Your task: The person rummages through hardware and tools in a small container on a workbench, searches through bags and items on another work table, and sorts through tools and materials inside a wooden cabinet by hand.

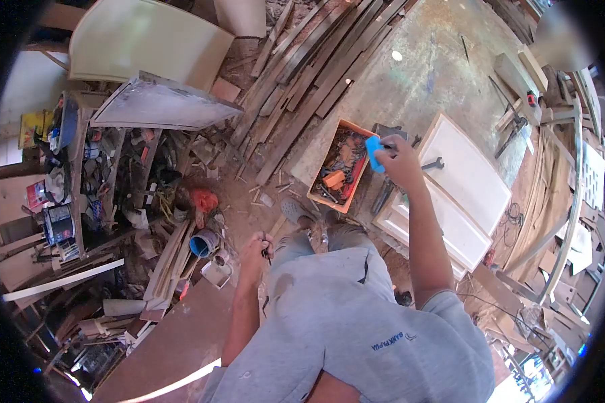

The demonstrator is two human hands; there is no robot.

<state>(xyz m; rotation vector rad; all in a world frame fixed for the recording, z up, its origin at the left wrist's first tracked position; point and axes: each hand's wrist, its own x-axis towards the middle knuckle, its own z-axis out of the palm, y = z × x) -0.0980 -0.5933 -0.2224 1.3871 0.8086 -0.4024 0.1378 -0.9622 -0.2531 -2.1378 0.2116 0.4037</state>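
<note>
R hand (398,161) grasping a blue block-like thing (375,154), fingers bent round it; the blue thing is held over the R rim of the orange toolbox (363,193), can't tell if touching. L hand (254,257) low by L thigh, fingers curled in w/ a small dark item (268,250) at the fingertips; too small to ID.

Toolbox sits at nr L corner of bench (410,74), full of mixed hand tools, incl. an orange tool (333,178) twd its nr end & red handles (357,174) along R side. Dark tool (383,196) lies just R of box, btwn it & the white panels.

Two pale framed panels on nr R part of bench: far panel (474,171) w/ a wrench (434,163) on its L edge; nr panel (444,232) alongside, closer to the person.

Further out, twd bench's R edge: dark clamp-like tool (511,138), timber blocks (514,77), & a small red/black item (532,99) by the blocks. Thin dark rod (465,48) nr far edge.

Long timber strips (302,74) run along bench's L edge. Floor nr feet: grey clog (293,210) on L foot, wood scraps about. Further L: blue bucket (204,244), red plastic bag (204,199), then a crammed shelf (81,181).
</note>
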